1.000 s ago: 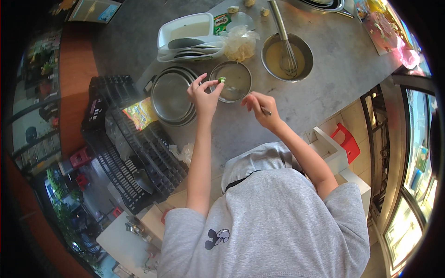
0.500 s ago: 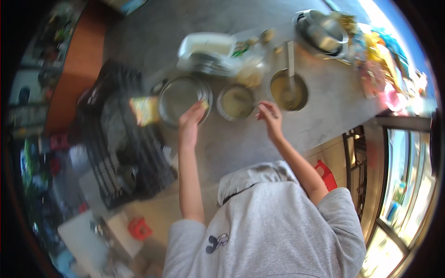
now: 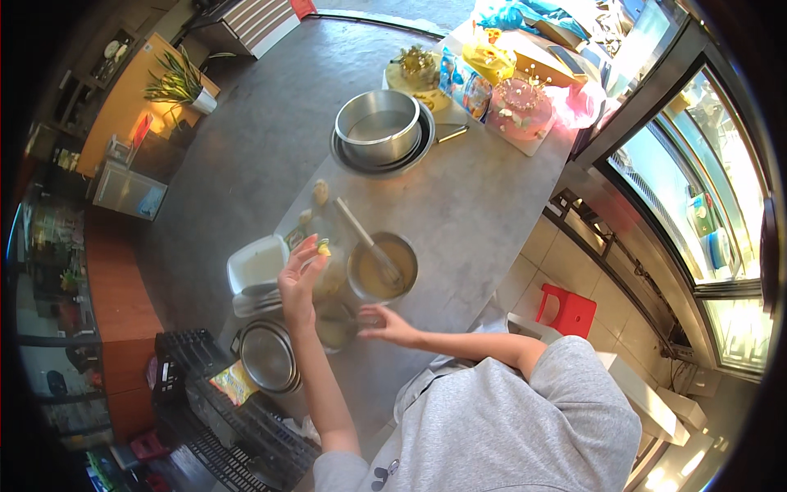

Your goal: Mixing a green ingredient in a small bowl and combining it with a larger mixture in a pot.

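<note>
My left hand (image 3: 300,283) is raised over the table, thumb and fingers pinching a small yellow-and-green piece (image 3: 324,247) whose kind I cannot make out. My right hand (image 3: 388,325) is beside a small bowl (image 3: 334,326) of pale liquid, fingers apart and nothing visible in them. My left forearm partly hides that bowl. Just beyond the hands, a metal pot (image 3: 356,283) holds yellowish liquid with a whisk (image 3: 369,239) leaning in it. To the left are a round metal pan (image 3: 266,357) and a white foam tray (image 3: 256,264).
Large nested metal pans (image 3: 379,127) stand farther back on the grey table. Behind them are a pink cake (image 3: 521,111) and plastic bags. A black crate (image 3: 221,435) stands at the near left with a yellow packet (image 3: 234,383) by it. A red stool (image 3: 566,310) is on the right.
The view has swung to the right, bringing the far table end into sight. My left hand has moved from beside the round pan, still pinching the small piece. My right hand's fingers have spread.
</note>
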Available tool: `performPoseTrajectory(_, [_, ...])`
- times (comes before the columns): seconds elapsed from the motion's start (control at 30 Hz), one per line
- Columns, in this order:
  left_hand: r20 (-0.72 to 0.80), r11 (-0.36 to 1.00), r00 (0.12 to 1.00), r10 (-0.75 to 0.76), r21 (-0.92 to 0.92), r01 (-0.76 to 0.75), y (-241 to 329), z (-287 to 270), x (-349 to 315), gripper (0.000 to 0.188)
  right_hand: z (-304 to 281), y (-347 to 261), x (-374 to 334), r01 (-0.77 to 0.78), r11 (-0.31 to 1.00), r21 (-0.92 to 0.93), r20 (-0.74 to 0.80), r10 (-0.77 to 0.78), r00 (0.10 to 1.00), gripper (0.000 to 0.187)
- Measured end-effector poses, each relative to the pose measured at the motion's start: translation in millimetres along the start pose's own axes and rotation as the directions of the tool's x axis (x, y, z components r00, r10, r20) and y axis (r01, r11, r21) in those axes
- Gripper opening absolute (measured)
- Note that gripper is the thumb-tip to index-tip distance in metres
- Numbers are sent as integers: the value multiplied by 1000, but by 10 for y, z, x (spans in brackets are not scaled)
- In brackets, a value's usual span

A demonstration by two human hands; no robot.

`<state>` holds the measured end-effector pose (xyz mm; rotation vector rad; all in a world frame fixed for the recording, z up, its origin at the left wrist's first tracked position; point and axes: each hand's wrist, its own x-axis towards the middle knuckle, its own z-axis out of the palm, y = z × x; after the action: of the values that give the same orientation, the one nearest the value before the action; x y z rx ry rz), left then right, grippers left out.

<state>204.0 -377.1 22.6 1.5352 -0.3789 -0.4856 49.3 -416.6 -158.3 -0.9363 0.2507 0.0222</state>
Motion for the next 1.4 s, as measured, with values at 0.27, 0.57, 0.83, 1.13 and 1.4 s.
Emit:
performPoseTrajectory(0.27, [120, 997, 993, -12, 82, 3, 31, 1469, 1062, 18, -1169, -1762, -345, -95, 826, -555, 232, 264, 936, 21])
performPoseTrajectory(0.57, [51, 974, 998, 21, 222, -32, -199, 2734, 1989, 20, -3482, -4092, 1854, 27, -183, -983, 126, -550, 825, 37])
performPoseTrajectory(0.83, [42, 981, 999, 1, 193, -9, -234, 3008, 2670, 20, -4033, -4421, 2321, 247, -624, -741, 438, -171, 883, 53])
performPoseTrajectory(1.13, [-33, 989, 991, -133, -64, 131, -525, 3458, 3416, 23, -4188, -4672, 2356, 392, -469, -791, 523, -186, 832, 34])
performPoseTrajectory(1.4, [131, 954, 991, -24, 299, -16, -788, 3829, 3680, 23, -4181, -4851, 1912, 475, -313, -822, 547, -203, 812, 23])
